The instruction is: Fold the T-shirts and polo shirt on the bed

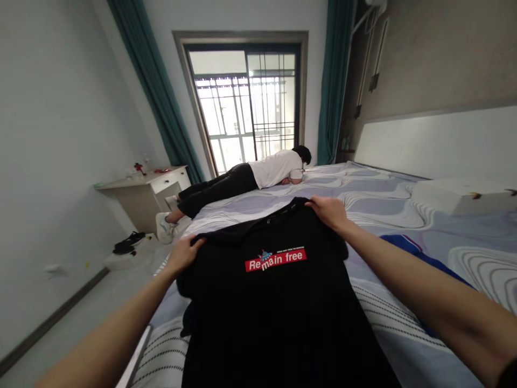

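Observation:
A black T-shirt [278, 312] with a red "Remain free" print on its chest is stretched out in front of me, its collar end away from me. My left hand [186, 253] pinches its left shoulder. On the other shoulder, close to the collar, my right hand [329, 211] is closed on the cloth. The shirt's lower end runs out of the bottom of the view. Part of a dark cloth shows beneath its left edge, and what that is I cannot tell.
A person [274, 170] lies across the far side of the bed [379, 199]. Blue clothing [404, 245] lies under my right forearm. A white box [456, 196] rests at the right. At the left stand a small desk [141, 188] and black shoes [129, 242] on a box.

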`<act>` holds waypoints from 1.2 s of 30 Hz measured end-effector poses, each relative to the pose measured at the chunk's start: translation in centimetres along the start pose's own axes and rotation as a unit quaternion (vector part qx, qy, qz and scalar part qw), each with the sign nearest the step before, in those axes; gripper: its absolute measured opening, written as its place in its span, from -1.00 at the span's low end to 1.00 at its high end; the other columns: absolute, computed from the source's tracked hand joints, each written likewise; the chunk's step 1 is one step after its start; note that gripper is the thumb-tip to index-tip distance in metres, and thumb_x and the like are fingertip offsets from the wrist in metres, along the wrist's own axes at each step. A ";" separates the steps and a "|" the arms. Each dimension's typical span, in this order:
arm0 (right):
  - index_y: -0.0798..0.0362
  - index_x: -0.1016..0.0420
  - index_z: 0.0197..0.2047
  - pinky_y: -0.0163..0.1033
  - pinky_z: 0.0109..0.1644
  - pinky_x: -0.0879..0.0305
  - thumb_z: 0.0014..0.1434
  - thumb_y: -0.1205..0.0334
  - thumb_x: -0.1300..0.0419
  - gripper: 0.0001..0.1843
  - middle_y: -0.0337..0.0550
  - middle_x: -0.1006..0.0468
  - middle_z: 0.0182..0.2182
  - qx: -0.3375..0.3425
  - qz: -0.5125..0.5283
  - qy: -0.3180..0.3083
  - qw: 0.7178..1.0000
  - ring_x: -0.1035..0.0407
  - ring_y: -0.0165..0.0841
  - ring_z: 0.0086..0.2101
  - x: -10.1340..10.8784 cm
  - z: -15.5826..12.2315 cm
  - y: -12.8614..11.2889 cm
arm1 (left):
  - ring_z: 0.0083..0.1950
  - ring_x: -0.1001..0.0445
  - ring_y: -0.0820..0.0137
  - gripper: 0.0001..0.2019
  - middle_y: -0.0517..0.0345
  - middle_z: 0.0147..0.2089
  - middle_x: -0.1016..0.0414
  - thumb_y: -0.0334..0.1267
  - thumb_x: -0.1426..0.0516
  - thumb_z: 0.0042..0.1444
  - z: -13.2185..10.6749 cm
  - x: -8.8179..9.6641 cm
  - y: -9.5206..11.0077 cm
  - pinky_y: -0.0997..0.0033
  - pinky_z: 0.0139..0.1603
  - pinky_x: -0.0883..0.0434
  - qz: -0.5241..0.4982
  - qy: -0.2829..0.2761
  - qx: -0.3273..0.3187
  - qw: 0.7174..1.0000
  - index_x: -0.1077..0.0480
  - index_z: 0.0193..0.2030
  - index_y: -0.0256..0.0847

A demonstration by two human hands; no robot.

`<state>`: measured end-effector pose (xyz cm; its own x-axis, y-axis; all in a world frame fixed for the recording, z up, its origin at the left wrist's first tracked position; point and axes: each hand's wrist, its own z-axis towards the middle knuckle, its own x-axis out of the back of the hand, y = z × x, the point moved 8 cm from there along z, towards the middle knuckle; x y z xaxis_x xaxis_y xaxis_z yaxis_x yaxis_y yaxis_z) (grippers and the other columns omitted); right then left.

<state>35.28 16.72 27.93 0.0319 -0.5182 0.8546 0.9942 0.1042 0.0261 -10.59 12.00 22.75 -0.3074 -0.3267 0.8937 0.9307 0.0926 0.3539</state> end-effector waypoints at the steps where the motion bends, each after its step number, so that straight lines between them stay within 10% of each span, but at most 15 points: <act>1: -0.05 -0.53 0.02 -0.25 -0.28 -0.13 0.40 -0.14 0.04 -0.55 -0.01 -0.66 -0.20 -0.006 -0.005 -0.031 0.999 -0.51 -0.17 -0.21 -2.4 0.3 -0.2 | 0.04 -0.53 0.11 -0.58 -0.06 -0.02 -0.62 0.04 0.00 0.21 1.1 -2.1 -0.7 0.30 0.00 -0.39 0.015 -0.014 -0.002 1.000 -0.54 -0.10 -0.19; 11: -0.01 -0.50 0.06 -0.21 -0.18 -0.22 0.42 -0.07 0.08 -0.54 0.07 -0.64 -0.15 -0.033 -0.020 -0.201 0.979 -0.52 -0.15 -0.14 -22.7 0.4 1.2 | 0.02 -0.54 0.03 -0.47 -0.11 -0.01 -0.62 0.19 0.09 0.24 7.5 -20.0 -5.0 0.22 -0.09 -0.38 0.067 -0.101 0.028 0.992 -0.48 0.04 -0.07; 16: 0.01 -0.50 0.10 -0.17 -0.14 -0.23 0.42 -0.16 0.15 -0.42 0.11 -0.62 -0.10 -0.096 0.006 -0.239 0.966 -0.50 -0.13 -0.11 -29.3 -0.1 3.2 | 0.06 -0.51 0.07 -0.38 -0.05 0.03 -0.60 0.33 0.04 0.13 10.8 -23.2 -6.5 0.31 -0.11 -0.35 0.065 -0.120 0.019 0.991 -0.50 0.01 -0.10; 22: 0.08 -0.44 0.13 -0.13 -0.09 -0.23 0.41 -0.18 0.18 -0.38 0.16 -0.60 -0.09 -0.115 0.033 -0.253 0.960 -0.48 -0.09 -0.09 -30.5 0.2 3.3 | -0.15 -0.54 0.16 -0.34 0.04 -0.22 -0.62 0.45 -0.01 -0.02 11.3 -22.7 -5.7 0.35 -0.23 -0.31 0.014 -0.192 0.033 0.981 -0.51 -0.23 -0.14; 27: 0.21 -0.31 0.23 -0.04 0.13 -0.18 0.37 -0.17 0.07 -0.35 0.28 -0.46 0.10 -0.127 0.026 -0.236 0.963 -0.34 -0.03 0.10 -27.3 -1.8 1.2 | -0.17 -0.55 -0.01 -0.27 -0.24 -0.22 -0.58 0.45 -0.12 -0.20 7.5 -20.2 -6.4 0.27 -0.32 -0.33 0.069 -0.188 0.105 0.974 -0.47 -0.27 -0.28; 32: 0.29 -0.31 0.26 0.14 0.14 -0.20 0.10 -0.45 -0.10 0.01 0.45 -0.34 0.17 -0.295 0.008 -0.252 0.922 -0.26 0.18 0.16 -23.3 -7.6 8.8 | -0.51 -0.38 0.28 -0.44 0.09 -0.60 -0.35 0.36 -0.23 -0.31 1.5 -17.2 -10.1 0.39 -0.54 -0.19 -0.068 -0.264 0.205 0.940 -0.26 -0.56 -0.15; 36: 0.24 -0.59 -0.09 -0.10 -0.01 -0.33 0.07 -0.05 -0.32 -0.48 0.30 -0.56 -0.05 -0.267 0.074 -0.367 0.888 -0.43 0.07 0.03 -23.3 -10.5 12.5 | -0.53 -0.34 0.41 -0.46 0.17 -0.53 -0.40 0.27 -0.27 -0.32 -0.7 -15.8 -9.3 0.45 -0.54 -0.25 -0.193 -0.273 0.223 0.916 -0.28 -0.48 -0.17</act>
<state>48.06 21.20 2.94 0.2854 0.1818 0.9410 0.8980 -0.3939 -0.1962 -14.20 15.66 5.16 -0.7633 0.0909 0.6396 0.5950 0.4845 0.6413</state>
